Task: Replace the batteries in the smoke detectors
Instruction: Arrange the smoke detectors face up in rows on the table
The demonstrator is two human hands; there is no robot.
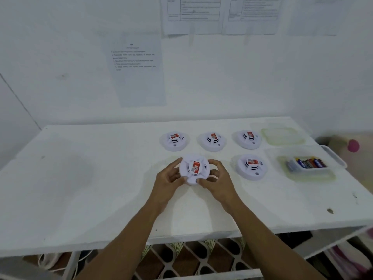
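Note:
A round white smoke detector (194, 168) with a red label sits between both hands near the middle of the white table (101, 188). My left hand (168, 179) grips its left edge and my right hand (217, 178) grips its right and front edge. Whether it rests on the table or is lifted slightly, I cannot tell. Three more detectors lie in a row behind: one (174, 140) at the left, one (212, 140) in the middle, one (247, 139) at the right. Another detector (251, 166) lies to the right of my hands. A clear plastic box (331, 158) holds several batteries (307, 163).
The box's clear lid (282, 136) lies flat behind the box near the wall. Printed sheets (139, 69) hang on the white wall behind the table. The table's front edge runs just below my forearms, and patterned floor shows under it.

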